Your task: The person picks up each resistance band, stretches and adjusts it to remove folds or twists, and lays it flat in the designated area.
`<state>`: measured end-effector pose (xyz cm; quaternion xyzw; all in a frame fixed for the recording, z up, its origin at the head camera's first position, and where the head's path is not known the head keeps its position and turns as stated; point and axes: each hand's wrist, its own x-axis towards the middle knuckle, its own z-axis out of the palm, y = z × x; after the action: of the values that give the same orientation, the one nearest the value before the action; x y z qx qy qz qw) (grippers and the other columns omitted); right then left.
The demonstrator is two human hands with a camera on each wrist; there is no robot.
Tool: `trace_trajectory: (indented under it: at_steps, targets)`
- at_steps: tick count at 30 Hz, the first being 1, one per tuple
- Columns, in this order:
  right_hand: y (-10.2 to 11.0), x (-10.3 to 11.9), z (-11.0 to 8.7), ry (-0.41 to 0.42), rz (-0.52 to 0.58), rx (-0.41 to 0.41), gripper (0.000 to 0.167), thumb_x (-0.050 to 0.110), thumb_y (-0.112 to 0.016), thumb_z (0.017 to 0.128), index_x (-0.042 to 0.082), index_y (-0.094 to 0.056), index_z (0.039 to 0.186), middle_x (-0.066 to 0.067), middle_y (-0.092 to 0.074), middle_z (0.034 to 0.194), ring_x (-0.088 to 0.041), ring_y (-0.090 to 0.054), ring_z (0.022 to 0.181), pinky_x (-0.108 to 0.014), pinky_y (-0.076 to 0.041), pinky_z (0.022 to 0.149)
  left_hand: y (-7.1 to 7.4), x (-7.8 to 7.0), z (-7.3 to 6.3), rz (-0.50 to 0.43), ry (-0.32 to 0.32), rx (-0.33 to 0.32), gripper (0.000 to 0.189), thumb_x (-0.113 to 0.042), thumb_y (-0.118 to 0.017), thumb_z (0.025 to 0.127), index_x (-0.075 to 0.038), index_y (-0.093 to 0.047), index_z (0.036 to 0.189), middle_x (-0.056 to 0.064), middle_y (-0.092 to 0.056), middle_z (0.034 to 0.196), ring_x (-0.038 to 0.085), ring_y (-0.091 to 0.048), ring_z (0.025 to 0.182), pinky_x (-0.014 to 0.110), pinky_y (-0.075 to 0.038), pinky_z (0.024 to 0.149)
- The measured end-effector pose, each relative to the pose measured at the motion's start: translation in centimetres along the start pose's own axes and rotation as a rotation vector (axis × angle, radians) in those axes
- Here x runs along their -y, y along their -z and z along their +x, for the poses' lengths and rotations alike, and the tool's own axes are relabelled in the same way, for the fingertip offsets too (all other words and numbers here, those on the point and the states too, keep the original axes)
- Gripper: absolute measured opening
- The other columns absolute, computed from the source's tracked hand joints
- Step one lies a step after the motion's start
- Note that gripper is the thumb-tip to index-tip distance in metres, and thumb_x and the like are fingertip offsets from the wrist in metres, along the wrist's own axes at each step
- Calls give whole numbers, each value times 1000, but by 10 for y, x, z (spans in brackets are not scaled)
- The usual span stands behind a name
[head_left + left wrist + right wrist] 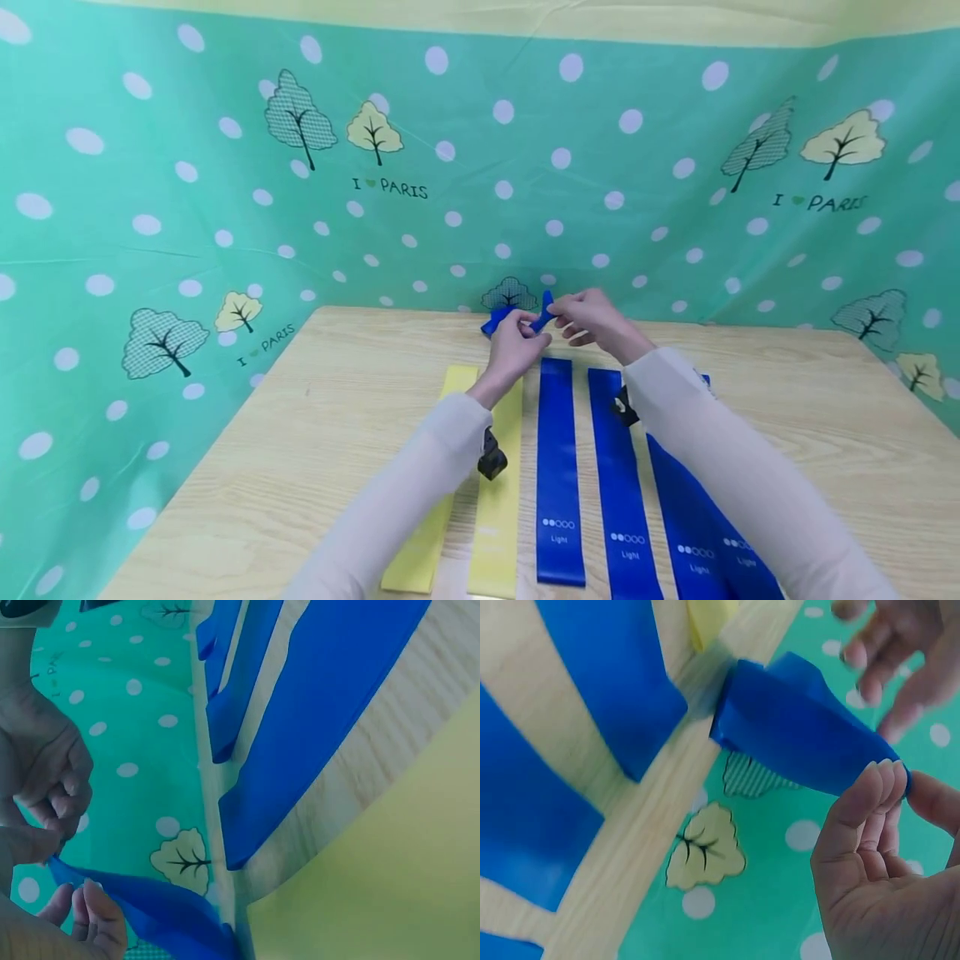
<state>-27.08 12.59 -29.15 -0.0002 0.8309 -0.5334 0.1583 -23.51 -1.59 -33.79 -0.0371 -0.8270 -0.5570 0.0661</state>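
Note:
A blue resistance band (547, 312) is lifted at the table's far edge, its other end drooping to the left. My right hand (596, 320) pinches its raised end between thumb and fingertips, as the right wrist view (900, 862) shows closely. Beside it, my left hand (517, 346) has thumb and fingers apart around the band. In the right wrist view the left hand's fingers (900, 652) are spread loosely near the band's upper edge. Below the hands lie flat blue bands (558, 467) printed "Light", side by side with yellow bands (498, 500).
The wooden table (300, 467) ends at a green dotted cloth (480, 167) hanging behind it. My forearms cross above some of the bands, with a small black camera (492, 457) on the left wrist.

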Motion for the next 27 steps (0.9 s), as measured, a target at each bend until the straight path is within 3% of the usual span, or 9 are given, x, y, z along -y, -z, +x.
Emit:
trace_trajectory:
  at_steps: [4,7,13,17,21,24,27]
  targets:
    - [-11,-2,-1,24,-22,22,29,26,-58,93,0,-63,104,1,-56,74,-14,-54,62,-24,-50,56,1,1,5,101,-87,-30,32,-12,-66,84,-1,-62,114,16,-62,103,26,-57,95,33,-48,77]
    - [-18,-3,-2,49,-42,50,25,28,-60,92,3,-65,93,2,-56,74,-13,-52,60,-24,-50,55,3,3,8,161,-135,-62,22,-9,-65,85,-1,-65,105,15,-67,100,28,-62,93,34,-50,78]
    - [-23,-7,-2,53,8,77,35,31,-56,96,1,-63,112,-1,-58,85,-12,-57,65,-25,-53,61,10,5,11,200,-137,-58,14,-7,-60,88,-1,-69,96,14,-71,95,27,-65,87,34,-53,74]
    - [-23,-17,-2,2,122,119,46,36,-38,102,-2,-56,121,-4,-62,92,-17,-64,77,-26,-54,68,16,0,13,197,-144,-50,14,-5,-58,90,2,-68,97,17,-70,97,30,-65,92,39,-52,80]
    - [-24,-28,1,-40,326,244,65,45,-19,104,-6,-46,133,-8,-67,102,-22,-67,95,-35,-54,86,22,-6,16,194,-174,-25,15,-3,-57,90,1,-67,101,18,-70,99,29,-66,87,38,-53,78]
    - [-26,-34,5,-51,541,340,74,50,-12,102,-9,-34,141,-10,-68,103,-22,-67,97,-41,-42,105,25,-10,18,186,-203,19,16,-2,-57,89,-1,-68,100,16,-70,99,26,-64,85,33,-51,75]
    - [-27,-37,8,-43,720,363,71,47,-13,103,-9,-31,142,-9,-70,94,-19,-68,91,-43,-28,113,26,-13,17,164,-220,85,17,0,-56,87,-2,-68,99,14,-70,100,24,-62,86,29,-48,74]
